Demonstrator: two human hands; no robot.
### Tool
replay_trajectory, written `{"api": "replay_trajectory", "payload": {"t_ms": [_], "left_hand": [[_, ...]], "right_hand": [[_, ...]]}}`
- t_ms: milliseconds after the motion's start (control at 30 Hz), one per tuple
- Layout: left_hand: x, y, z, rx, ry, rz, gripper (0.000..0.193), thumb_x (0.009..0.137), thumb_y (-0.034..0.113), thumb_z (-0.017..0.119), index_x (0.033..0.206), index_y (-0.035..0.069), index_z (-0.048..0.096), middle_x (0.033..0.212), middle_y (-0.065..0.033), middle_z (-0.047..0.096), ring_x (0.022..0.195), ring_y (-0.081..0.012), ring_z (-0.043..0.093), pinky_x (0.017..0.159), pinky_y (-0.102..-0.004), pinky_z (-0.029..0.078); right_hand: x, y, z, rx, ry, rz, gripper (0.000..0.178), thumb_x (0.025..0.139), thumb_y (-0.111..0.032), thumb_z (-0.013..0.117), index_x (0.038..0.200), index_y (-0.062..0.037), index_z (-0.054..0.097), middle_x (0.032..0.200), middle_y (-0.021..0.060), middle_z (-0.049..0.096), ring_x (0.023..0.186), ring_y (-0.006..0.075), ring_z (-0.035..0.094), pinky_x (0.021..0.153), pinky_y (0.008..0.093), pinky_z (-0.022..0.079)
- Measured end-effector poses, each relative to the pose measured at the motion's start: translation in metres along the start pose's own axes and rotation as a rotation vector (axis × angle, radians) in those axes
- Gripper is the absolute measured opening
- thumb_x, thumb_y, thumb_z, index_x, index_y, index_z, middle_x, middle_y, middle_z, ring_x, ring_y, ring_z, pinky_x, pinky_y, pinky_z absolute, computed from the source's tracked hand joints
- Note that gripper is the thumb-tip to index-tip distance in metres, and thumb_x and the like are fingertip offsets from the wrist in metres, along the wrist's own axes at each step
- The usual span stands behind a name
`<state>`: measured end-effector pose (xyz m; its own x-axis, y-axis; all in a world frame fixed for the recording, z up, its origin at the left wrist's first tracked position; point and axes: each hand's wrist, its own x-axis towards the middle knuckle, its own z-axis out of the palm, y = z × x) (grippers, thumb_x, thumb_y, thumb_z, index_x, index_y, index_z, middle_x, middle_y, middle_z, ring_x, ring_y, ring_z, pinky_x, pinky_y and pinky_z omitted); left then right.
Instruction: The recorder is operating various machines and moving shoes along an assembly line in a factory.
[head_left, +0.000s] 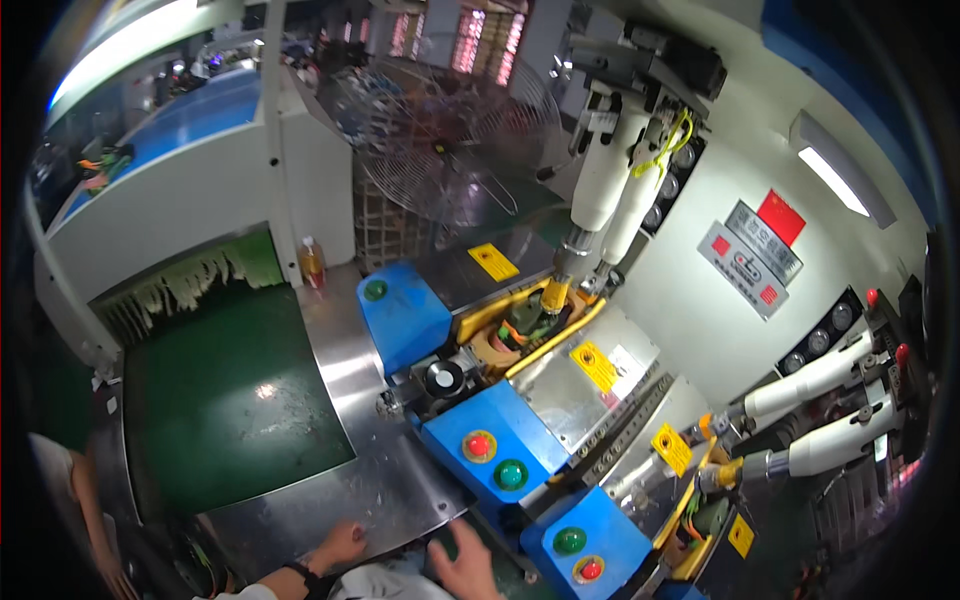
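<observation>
My left hand, with a black band at its wrist, lies at the near edge of the metal tabletop. Its fingers look curled in, and nothing shows in them. Just right of it, past the table's corner, my right hand is open, thumb apart from the fingers, holding nothing. Nearest to it are a blue control box with a green and a red button, and another blue box with red and green buttons. Grey cloth lies between my wrists.
A green conveyor belt runs under a fringed opening at left. White press cylinders reach down to a yellow-sided station holding a green-and-orange piece. More cylinders stand at right. A bottle, a fan and another person's arm also show.
</observation>
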<state>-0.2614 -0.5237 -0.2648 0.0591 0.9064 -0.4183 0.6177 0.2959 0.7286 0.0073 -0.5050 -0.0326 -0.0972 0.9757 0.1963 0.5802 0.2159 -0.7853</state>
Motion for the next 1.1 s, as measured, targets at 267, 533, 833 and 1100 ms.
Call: {"api": "replay_trajectory", "payload": {"t_ms": [267,533,833,1100], "left_hand": [[-0.108,-0.035,-0.037,0.099,0.081,-0.225,0.054,0.072,0.027,0.065,0.119,0.002,0.055,0.127,-0.0234,0.05,0.12,-0.0392,0.046,0.099,-0.0434,0.041],[-0.075,-0.017,-0.059,0.324,0.186,-0.06,0.082,0.071,0.04,0.07,0.136,0.001,0.039,0.141,-0.0337,0.026,0.13,-0.0481,0.032,0.106,-0.0508,0.033],[-0.028,-0.035,-0.079,-0.068,-0.033,-0.041,0.058,0.076,0.028,0.067,0.123,-0.002,0.053,0.119,-0.0209,0.059,0.111,-0.0342,0.057,0.096,-0.0403,0.046],[0.0,0.0,-0.048,-0.206,-0.189,0.204,0.047,0.082,0.012,0.063,0.123,-0.006,0.051,0.116,-0.0238,0.061,0.105,-0.0302,0.063,0.09,-0.0367,0.051]], "right_hand": [[-0.044,-0.034,0.01,0.143,-0.393,-0.029,0.036,0.087,-0.018,0.061,0.116,0.0015,0.057,0.105,0.024,0.064,0.094,0.039,0.063,0.081,0.0407,0.051],[-0.027,-0.053,0.05,0.108,-0.431,0.081,0.032,0.088,-0.015,0.058,0.113,0.0036,0.059,0.102,0.0264,0.063,0.096,0.0419,0.061,0.082,0.0444,0.051],[-0.007,-0.055,0.092,0.24,-0.486,0.005,0.038,0.088,-0.016,0.06,0.124,-0.0044,0.054,0.103,0.0203,0.066,0.088,0.0375,0.066,0.077,0.0407,0.053],[-0.016,-0.038,-0.013,0.121,-0.074,0.142,0.031,0.089,-0.014,0.059,0.117,0.0003,0.057,0.098,0.0176,0.068,0.09,0.0321,0.068,0.078,0.037,0.054]]}}
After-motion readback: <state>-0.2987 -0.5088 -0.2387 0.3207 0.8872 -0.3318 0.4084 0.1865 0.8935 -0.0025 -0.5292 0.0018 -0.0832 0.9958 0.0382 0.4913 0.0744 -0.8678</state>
